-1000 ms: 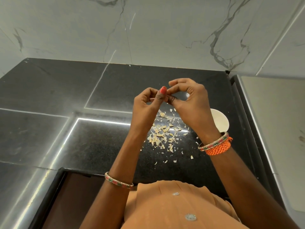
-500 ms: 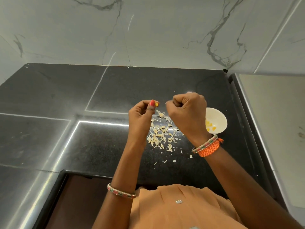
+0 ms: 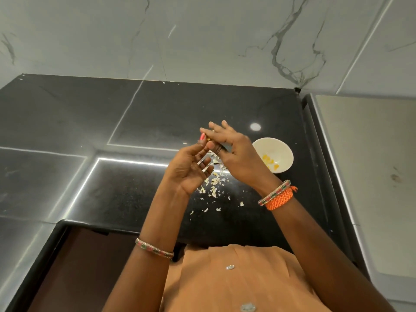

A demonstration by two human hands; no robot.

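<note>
Rejoined above the peel scraps (image 3: 213,190), the left hand (image 3: 189,172) pinches a small yellow piece (image 3: 209,138); the right hand (image 3: 236,154), fingers spread, touches it, so peeling likely resumes.

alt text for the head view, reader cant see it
A person's left hand and right hand meet fingertip to fingertip at a small yellow piece above a glossy black stone counter. Pale peel scraps lie scattered below, beside a small round white bowl holding yellow pieces.
</note>
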